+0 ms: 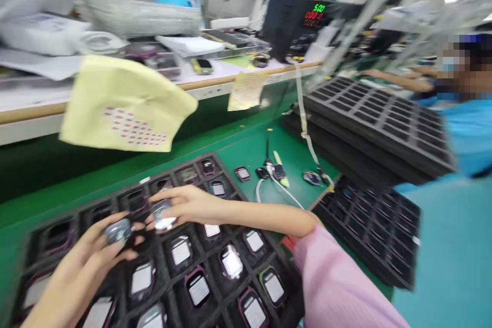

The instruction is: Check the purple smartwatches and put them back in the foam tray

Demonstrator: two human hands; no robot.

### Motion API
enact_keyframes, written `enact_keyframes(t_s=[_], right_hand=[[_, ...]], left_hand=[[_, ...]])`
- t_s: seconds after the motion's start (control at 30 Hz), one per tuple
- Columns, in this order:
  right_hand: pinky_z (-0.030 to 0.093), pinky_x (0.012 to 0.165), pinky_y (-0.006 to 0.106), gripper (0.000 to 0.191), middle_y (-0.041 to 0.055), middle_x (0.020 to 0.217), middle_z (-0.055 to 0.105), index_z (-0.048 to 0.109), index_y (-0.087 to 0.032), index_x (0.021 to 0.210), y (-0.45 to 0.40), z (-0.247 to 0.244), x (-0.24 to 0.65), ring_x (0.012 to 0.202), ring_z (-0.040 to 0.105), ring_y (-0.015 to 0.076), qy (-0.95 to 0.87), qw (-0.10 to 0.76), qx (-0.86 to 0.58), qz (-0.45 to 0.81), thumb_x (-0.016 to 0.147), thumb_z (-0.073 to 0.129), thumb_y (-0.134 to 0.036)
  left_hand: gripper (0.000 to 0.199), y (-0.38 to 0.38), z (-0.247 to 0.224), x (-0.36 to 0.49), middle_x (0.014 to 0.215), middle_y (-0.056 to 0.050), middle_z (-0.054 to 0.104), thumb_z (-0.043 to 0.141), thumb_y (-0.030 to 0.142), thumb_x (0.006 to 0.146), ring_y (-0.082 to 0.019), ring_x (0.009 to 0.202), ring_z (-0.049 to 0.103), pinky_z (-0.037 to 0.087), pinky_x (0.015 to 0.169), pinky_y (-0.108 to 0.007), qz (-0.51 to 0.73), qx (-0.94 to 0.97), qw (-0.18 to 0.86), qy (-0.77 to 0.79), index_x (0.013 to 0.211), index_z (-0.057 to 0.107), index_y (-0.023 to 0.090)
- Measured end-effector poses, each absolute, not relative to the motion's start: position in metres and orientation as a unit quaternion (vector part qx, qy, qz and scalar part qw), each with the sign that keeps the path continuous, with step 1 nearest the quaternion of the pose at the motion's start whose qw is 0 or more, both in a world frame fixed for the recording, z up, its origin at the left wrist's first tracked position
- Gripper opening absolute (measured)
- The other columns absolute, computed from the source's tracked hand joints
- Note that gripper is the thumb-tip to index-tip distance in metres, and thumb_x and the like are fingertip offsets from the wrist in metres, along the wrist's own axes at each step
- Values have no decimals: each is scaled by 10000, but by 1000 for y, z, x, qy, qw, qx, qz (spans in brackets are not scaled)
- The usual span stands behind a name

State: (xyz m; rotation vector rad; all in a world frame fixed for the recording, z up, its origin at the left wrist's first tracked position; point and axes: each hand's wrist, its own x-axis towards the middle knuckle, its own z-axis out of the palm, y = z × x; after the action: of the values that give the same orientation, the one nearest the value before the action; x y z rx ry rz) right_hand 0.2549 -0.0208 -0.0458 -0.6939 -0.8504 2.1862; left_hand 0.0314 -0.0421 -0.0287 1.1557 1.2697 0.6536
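A black foam tray [169, 279] lies below my hands, its compartments holding several smartwatch bodies, many with white labels on their screens. My left hand [90, 253] grips a dark, shiny smartwatch [118, 230] over the tray's left half. Just to its right, my right hand [194, 204] has its fingers around another smartwatch [164, 215], whose face is pale and reflective. The two hands are close together above the compartments. Purple-rimmed watches [198, 287] and a green-rimmed one [273, 285] sit nearer to me in the tray.
On the green bench [230, 138] lie a loose watch [242, 173], cables and a light-green pen [282, 169]. Stacked foam trays [376, 113] stand at right, above a filled tray [369, 230]. A yellow sheet [128, 105] hangs from the shelf. Co-workers in blue are behind and at right.
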Motion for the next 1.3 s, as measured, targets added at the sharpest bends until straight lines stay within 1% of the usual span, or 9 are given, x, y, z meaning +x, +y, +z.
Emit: enact_keyframes(t_s=[0.1,0.17,0.3,0.5,0.73,0.9,1.03,1.1,1.3], right_hand=[[526,848,357,546,108,986,712,591,-137,1167,-23,-30,255,923,686,220,-335,362,-324,807,665,799,-187],[492,928,406,515,124,1075,697,578,-152,1210,-21,-22,255,1007,663,232,-358,362,-347,788,723,743,-180],[468,978,447,486,108,1133,684,583,-195,1242,-16,-15,251,1087,627,258,-409,367,-343,762,770,702,-184],[488,961,453,448,107,1150,677,591,-208,1239,-18,-14,246,1068,639,275,-434,360,-365,741,800,674,-182],[495,951,469,437,103,1143,681,598,-217,1235,-19,-14,246,1062,641,282,-455,363,-375,722,804,672,-205],[498,948,467,443,110,1134,684,583,-213,1251,-18,-20,248,1042,651,283,-472,365,-377,709,827,703,-260],[496,948,456,436,105,1110,694,576,-203,1254,-17,-25,249,991,673,271,-494,365,-384,689,844,708,-272],[494,946,445,410,103,1112,694,586,-211,1248,-17,-24,250,1008,665,271,-492,364,-383,692,861,693,-295],[523,892,398,350,94,1117,693,620,-231,1221,-18,-21,249,1037,649,275,-454,372,-364,724,897,635,-363]], left_hand=[[417,-47,-19,37,1062,-64,681,611,323,799,-260,1014,637,575,799,-368,337,426,664,513,1188,523,202],[402,-41,-19,39,982,-73,674,589,254,792,-235,958,640,570,773,-361,365,419,679,479,1179,520,171],[388,-31,-19,35,944,-48,635,549,161,775,-193,917,622,566,752,-339,379,436,696,426,1160,505,187],[396,-33,-18,32,956,-25,594,522,125,774,-133,793,620,565,775,-348,368,451,704,408,1161,473,195],[385,-33,-23,33,968,-29,588,520,121,792,-145,854,606,581,767,-347,375,462,702,391,1165,470,201],[366,-33,-23,33,959,-23,584,510,112,806,-131,838,610,577,777,-337,372,467,705,384,1159,461,196],[335,-34,-22,34,946,-25,585,543,150,828,-152,881,618,576,777,-349,379,462,709,374,1150,462,197],[313,-34,-22,34,933,-25,583,568,189,841,-162,889,619,577,772,-355,382,461,708,374,1138,471,198],[283,-33,-21,34,868,-18,601,612,277,855,-152,811,631,588,691,-317,384,453,709,380,1093,498,177]])
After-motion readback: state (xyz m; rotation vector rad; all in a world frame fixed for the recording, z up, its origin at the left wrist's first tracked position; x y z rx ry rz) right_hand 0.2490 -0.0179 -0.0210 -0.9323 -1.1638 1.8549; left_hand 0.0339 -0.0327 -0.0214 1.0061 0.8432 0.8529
